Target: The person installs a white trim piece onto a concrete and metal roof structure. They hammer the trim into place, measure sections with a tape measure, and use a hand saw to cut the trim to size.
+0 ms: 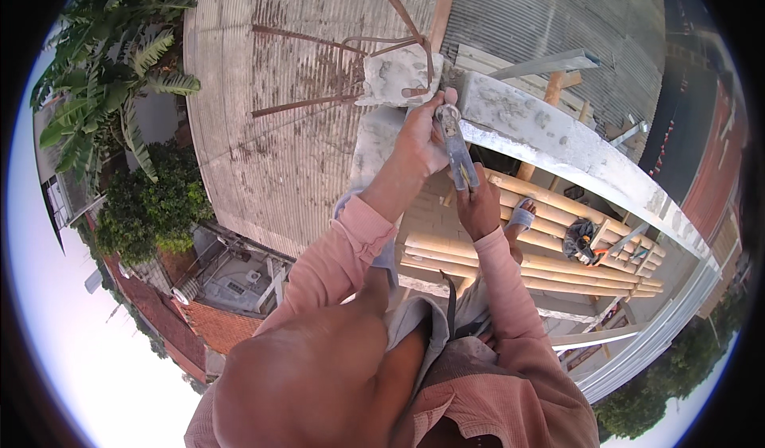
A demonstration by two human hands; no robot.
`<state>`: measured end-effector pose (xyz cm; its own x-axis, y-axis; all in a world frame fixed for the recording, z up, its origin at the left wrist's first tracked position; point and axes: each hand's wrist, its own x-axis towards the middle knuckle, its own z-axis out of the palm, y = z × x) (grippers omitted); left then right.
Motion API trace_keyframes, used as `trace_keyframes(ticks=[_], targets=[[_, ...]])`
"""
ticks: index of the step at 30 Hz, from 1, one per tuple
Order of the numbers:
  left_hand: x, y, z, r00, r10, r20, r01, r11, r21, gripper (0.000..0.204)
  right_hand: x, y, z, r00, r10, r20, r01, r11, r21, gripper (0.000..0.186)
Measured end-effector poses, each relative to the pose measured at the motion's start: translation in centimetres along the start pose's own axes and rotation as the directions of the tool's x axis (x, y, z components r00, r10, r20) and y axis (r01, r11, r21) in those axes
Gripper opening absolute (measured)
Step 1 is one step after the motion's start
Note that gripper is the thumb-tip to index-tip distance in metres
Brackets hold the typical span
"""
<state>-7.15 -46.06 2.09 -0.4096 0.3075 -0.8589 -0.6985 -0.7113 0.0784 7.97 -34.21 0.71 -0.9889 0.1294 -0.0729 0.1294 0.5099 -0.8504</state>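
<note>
My left hand is closed beside the broken top of a concrete column. What its fingers hold, if anything, is hidden behind a grey metal tool. This worn tool looks like a claw hammer, with a rounded end near my left fingertips and a forked end near my right hand. My right hand is closed around its lower part, and the handle is mostly hidden. Rusty rebar sticks out of the column. A pale concrete beam runs right from beside the hammer.
Corrugated roofing spreads below on the left, with banana plants beyond. Bamboo poles form a platform under my sandalled foot. A dark bag with tools lies on them. A metal channel lies across the beam.
</note>
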Motion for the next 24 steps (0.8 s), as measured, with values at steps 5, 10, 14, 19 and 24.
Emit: trace_keyframes(ticks=[5, 10, 14, 19, 24], targets=[[0.5, -0.4, -0.4, 1.000, 0.005, 0.010, -0.005, 1.000, -0.002, 0.017, -0.4, 0.7, -0.7, 0.991, -0.106, 0.083, 0.107, 0.994, -0.003, 0.018], [0.6, 0.4, -1.1, 0.992, -0.057, 0.116, 0.059, 0.998, -0.014, 0.016, 0.3, 0.5, 0.3, 0.993, 0.042, 0.113, -0.035, 0.998, -0.057, 0.013], [0.0, -0.4, 0.5, 0.999, 0.019, -0.036, -0.020, 1.000, -0.010, 0.015, 0.0, 1.7, -0.4, 0.994, -0.064, 0.094, 0.066, 0.998, -0.015, 0.015], [0.2, 0.1, -0.6, 0.996, -0.055, 0.074, 0.060, 0.997, -0.058, 0.013, 0.3, 1.7, -0.3, 0.987, -0.100, 0.124, 0.115, 0.987, -0.116, 0.033], [-0.4, 0.1, 0.1, 1.000, -0.018, -0.005, 0.018, 0.999, 0.027, 0.013, 0.5, 2.1, 0.2, 0.990, 0.014, 0.137, 0.008, 0.987, -0.163, 0.035]])
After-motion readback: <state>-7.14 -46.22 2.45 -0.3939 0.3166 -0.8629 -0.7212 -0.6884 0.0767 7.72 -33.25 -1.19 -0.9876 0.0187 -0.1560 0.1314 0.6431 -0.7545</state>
